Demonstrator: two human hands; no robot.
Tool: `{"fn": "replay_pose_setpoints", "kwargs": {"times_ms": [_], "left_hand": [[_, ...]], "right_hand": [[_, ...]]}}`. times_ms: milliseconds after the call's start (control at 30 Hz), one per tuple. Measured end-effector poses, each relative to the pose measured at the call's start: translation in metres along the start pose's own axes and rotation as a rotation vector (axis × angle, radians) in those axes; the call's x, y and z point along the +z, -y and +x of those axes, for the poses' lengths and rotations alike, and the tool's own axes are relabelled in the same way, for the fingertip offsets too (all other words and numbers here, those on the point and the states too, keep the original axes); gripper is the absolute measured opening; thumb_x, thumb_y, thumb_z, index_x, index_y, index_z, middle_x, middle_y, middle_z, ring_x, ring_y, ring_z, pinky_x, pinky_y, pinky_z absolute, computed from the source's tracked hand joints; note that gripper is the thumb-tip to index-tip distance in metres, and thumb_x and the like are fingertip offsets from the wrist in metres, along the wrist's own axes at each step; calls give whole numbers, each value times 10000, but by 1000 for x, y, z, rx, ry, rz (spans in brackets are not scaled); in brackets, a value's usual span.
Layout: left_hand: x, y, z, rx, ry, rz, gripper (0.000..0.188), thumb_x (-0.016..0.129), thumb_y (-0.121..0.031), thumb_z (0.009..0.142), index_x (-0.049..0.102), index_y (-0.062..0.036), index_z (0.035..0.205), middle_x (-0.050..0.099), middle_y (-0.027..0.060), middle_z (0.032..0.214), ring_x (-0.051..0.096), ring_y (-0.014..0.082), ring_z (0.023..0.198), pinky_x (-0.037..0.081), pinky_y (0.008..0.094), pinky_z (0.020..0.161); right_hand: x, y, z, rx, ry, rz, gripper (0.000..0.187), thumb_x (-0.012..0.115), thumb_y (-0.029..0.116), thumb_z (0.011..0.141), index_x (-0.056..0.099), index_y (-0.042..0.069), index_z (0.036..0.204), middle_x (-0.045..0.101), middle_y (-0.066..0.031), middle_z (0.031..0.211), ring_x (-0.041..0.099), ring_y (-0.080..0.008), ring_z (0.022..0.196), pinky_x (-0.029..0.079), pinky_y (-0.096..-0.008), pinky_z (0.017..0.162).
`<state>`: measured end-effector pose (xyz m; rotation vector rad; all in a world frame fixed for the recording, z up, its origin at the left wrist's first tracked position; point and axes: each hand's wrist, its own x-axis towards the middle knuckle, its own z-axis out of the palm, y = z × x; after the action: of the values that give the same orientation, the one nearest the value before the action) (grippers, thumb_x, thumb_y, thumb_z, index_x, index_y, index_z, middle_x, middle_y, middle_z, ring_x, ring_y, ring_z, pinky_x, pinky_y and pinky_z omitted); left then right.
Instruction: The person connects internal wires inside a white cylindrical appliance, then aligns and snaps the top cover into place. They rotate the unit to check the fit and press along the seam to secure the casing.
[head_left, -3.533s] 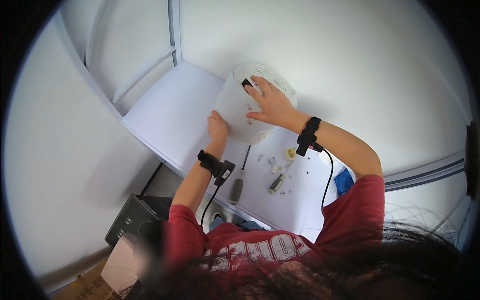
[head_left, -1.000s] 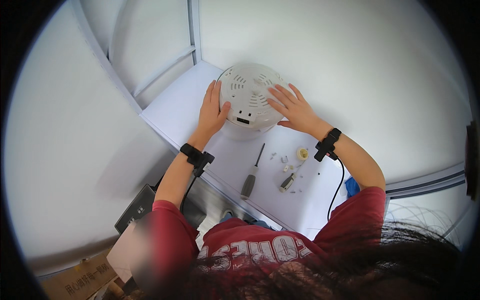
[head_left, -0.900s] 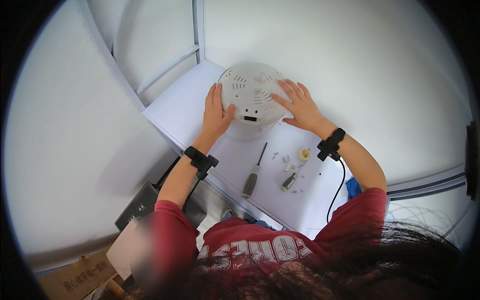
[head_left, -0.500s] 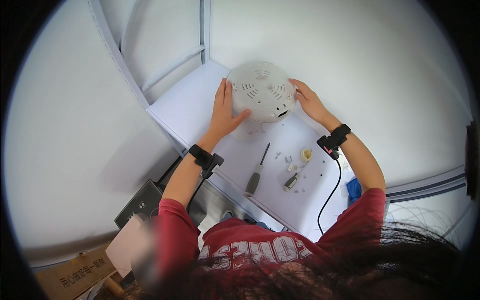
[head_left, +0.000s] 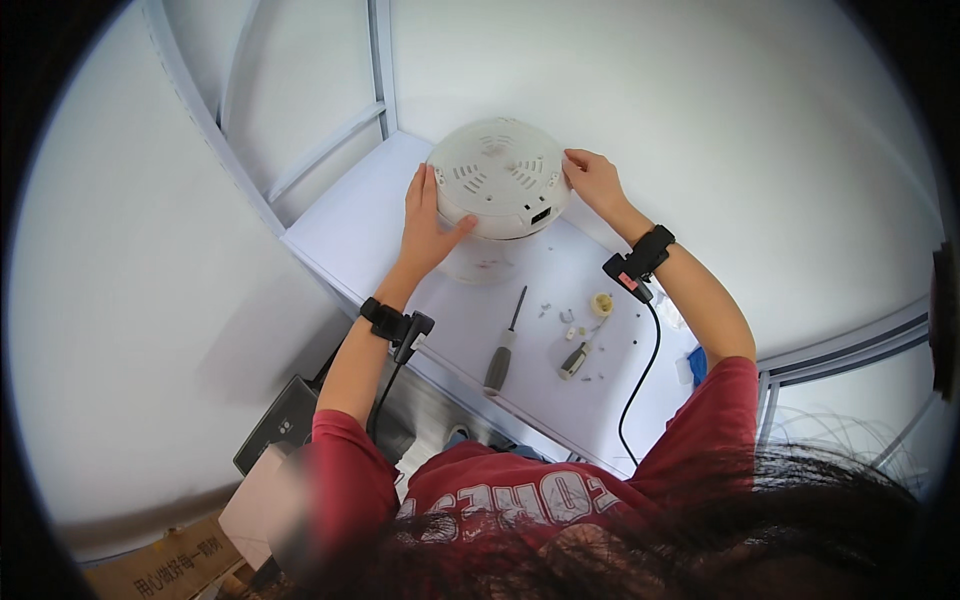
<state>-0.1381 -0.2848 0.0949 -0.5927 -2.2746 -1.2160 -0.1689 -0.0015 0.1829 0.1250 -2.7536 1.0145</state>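
Observation:
Between my hands is a round white plastic appliance [head_left: 498, 188], its face with slotted vents turned up and a dark socket at the near edge. My left hand [head_left: 425, 228] holds its left side, thumb on the near rim and fingers along the edge. At the far right rim, the curled fingers of my right hand [head_left: 596, 186] grip the edge. The appliance looks raised off the white table [head_left: 460, 315], with a pale reflection beneath it. Nearer to me lie a long grey-handled screwdriver [head_left: 498, 362] and a shorter screwdriver [head_left: 575, 361].
Around the short screwdriver are a yellowish ring-shaped part [head_left: 601, 304] and several small loose pieces. White walls [head_left: 650, 90] stand behind the table. Black wristbands on both wrists trail cables; the right cable [head_left: 640, 385] crosses the table. A blue item [head_left: 697, 364] lies at the right.
The appliance has tilted a little, so its socket faces me more openly. My right fingers have curled closer on its rim. The whole view has shifted slightly.

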Motion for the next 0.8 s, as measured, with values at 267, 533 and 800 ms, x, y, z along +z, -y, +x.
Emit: {"fn": "replay_pose_setpoints", "kwargs": {"times_ms": [267,533,800], "left_hand": [[-1,-13,18,53,-63,36,940,776,-357,756,262,4,1455,199,333,1474,277,459,1347,287,497,1083],[1,-23,16,-47,-77,-61,918,782,-337,760,275,12,1441,212,332,1460,322,459,1318,361,457,1046],[5,-11,17,-25,-133,-11,908,779,-324,762,267,12,1432,213,317,1452,320,451,1320,371,456,1042]], "right_hand": [[2,2,0,-4,-33,-20,686,623,566,807,566,-41,1122,666,-216,952,665,-318,875,512,-358,779],[21,-14,19,64,44,66,686,612,525,826,490,15,1269,612,-256,1147,630,-345,1030,478,-369,907],[32,-12,27,109,77,139,639,590,511,836,515,38,1260,644,-237,1097,650,-337,977,490,-372,873]]}}
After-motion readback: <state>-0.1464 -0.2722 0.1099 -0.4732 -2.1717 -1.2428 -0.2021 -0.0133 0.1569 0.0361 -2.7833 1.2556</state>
